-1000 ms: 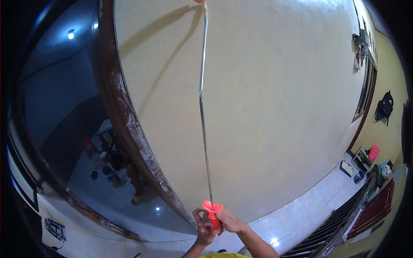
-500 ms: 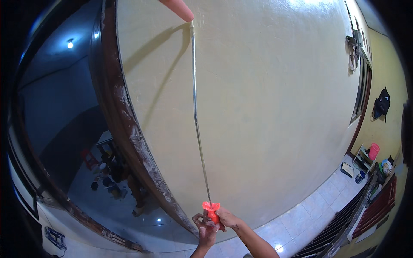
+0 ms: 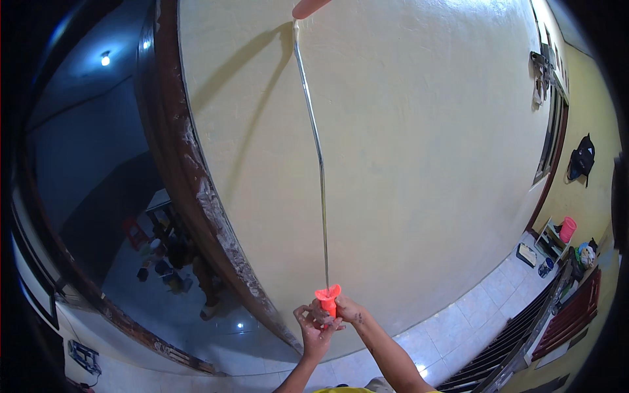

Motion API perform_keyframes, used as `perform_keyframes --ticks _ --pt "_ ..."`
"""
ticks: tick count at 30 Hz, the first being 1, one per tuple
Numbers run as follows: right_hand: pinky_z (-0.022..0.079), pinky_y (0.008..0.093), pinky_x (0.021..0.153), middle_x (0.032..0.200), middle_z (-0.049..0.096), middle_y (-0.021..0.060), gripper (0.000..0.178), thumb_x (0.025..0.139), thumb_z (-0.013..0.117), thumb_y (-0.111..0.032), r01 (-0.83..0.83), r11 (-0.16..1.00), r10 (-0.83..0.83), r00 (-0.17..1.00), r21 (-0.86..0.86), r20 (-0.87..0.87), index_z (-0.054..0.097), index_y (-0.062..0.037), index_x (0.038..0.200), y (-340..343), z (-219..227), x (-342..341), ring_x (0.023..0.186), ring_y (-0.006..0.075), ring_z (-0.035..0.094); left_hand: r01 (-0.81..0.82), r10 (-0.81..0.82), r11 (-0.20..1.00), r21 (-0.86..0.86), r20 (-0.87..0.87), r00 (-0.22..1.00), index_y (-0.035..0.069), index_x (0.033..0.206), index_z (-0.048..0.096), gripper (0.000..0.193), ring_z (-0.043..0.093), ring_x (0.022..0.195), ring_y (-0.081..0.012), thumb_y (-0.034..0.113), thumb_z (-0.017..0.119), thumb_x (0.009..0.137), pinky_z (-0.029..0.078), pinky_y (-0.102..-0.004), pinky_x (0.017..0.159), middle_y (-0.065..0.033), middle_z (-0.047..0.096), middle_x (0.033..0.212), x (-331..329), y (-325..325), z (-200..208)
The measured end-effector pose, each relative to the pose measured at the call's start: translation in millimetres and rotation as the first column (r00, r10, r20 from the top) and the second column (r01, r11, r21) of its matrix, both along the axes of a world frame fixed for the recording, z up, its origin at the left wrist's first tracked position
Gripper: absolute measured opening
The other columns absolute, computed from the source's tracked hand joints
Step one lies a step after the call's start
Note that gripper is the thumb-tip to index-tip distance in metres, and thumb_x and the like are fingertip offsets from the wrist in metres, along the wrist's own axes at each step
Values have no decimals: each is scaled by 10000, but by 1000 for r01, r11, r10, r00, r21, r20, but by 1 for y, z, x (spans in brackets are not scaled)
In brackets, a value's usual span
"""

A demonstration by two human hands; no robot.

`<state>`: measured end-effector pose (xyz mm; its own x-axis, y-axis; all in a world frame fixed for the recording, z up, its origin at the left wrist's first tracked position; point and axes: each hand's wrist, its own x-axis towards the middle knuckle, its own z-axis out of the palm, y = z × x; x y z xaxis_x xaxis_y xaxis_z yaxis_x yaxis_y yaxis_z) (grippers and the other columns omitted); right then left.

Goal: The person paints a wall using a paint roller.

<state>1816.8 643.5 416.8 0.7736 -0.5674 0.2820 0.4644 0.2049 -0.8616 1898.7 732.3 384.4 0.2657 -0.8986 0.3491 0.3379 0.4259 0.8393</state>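
Observation:
A paint roller stands out ahead of me toward the cream wall [image 3: 419,164], its long thin metal rod [image 3: 314,134] bent partway along. At the top edge its pink roller sleeve [image 3: 310,8] is partly cut off by the frame. My left hand [image 3: 316,337] is closed round the orange-red handle [image 3: 329,305] from below and the left. From the other side my right hand [image 3: 348,310] grips the same handle, palm hidden. Shadows of the roller fall on the wall to its left.
A brown door frame [image 3: 213,190] with whitish smears borders the wall on the left, with a dim room beyond. At the right, a paint tray [image 3: 527,254], a can [image 3: 546,266] and a small rack [image 3: 550,239] sit on tiles near a dark metal grille [image 3: 481,354].
The roller has turned about its rod: the sleeve pointed up and left, now up and right. Both hands have risen a little with the handle.

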Motion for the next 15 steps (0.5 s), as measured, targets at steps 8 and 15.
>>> perform_keyframes --ticks 8,15 --pt "335 227 424 553 461 12 677 705 555 -722 -143 990 143 988 3 56 478 -52 642 -23 -5 -4 475 106 417 -48 49 999 20 -41 998 101 1131 221 656 600 934 -220 -43 716 725 615 -343 662 -136 411 1108 -10 -14 7" --pt "386 240 459 618 453 5 642 775 526 -680 -675 737 657 705 -31 268 501 -39 747 -55 -26 -2 527 107 426 -217 213 973 73 67 975 88 1145 234 767 588 855 -175 -16 793 631 594 -282 533 -110 420 1045 -19 -15 23"
